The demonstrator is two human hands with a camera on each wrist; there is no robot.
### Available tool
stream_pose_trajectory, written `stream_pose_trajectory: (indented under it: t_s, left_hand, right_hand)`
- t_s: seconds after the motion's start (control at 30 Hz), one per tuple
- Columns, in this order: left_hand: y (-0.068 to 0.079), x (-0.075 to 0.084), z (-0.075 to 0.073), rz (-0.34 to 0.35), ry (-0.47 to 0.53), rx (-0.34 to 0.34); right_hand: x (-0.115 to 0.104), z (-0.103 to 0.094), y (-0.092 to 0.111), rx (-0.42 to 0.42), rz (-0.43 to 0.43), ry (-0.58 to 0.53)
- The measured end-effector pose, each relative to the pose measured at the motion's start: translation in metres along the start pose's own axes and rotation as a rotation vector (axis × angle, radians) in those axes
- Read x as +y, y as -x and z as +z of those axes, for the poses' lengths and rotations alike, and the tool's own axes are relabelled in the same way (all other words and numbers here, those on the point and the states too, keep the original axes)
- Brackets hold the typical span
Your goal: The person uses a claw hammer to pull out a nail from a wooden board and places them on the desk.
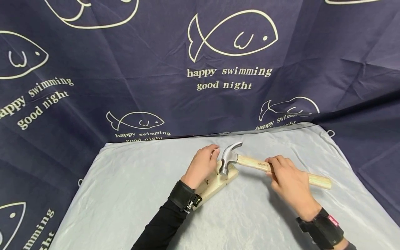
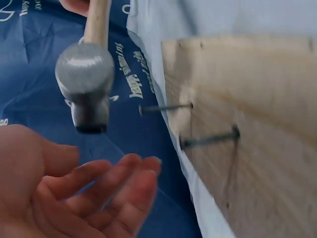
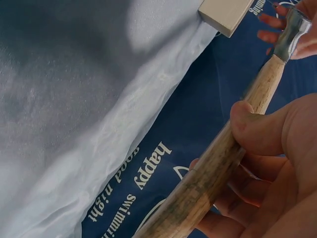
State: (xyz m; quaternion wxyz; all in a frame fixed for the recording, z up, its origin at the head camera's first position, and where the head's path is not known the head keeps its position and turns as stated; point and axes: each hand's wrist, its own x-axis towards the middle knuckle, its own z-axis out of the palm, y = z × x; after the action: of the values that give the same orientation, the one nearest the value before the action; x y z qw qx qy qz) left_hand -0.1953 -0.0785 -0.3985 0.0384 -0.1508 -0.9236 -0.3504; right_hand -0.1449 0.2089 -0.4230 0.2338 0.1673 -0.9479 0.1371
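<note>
The surface (image 1: 125,194) is draped in pale, crumpled fabric; behind it hangs a navy curtain (image 1: 156,86) with repeated "happy swimming good night". Printing on the handle of the hammer (image 1: 251,162) is too small to read. The right hand (image 1: 290,184) wraps its grip round that handle, the head over the board (image 1: 215,186). The left hand (image 1: 201,166), its grip loosely spread, holds nothing. Only the left wrist view clearly shows two nails (image 2: 210,139) standing in the board.

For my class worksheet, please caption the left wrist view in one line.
Two nails jut from a wooden board near an empty left hand and a hammer.
</note>
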Motion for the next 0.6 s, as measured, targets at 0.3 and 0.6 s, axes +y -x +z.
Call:
stream_pose_trajectory:
  t_s: [0.3, 0.6]
  left_hand:
    - [-0.0014, 0.0045, 0.0015, -0.028, 0.131, -0.129]
    - [0.0023, 0.0021, 0.0028, -0.130, 0.307, -0.197]
  right_hand:
    - [-0.0065, 0.0034, -0.0004, -0.007, -0.007, -0.007]
    - [-0.0078, 0.0061, -0.0011, 0.028, -0.053, -0.016]
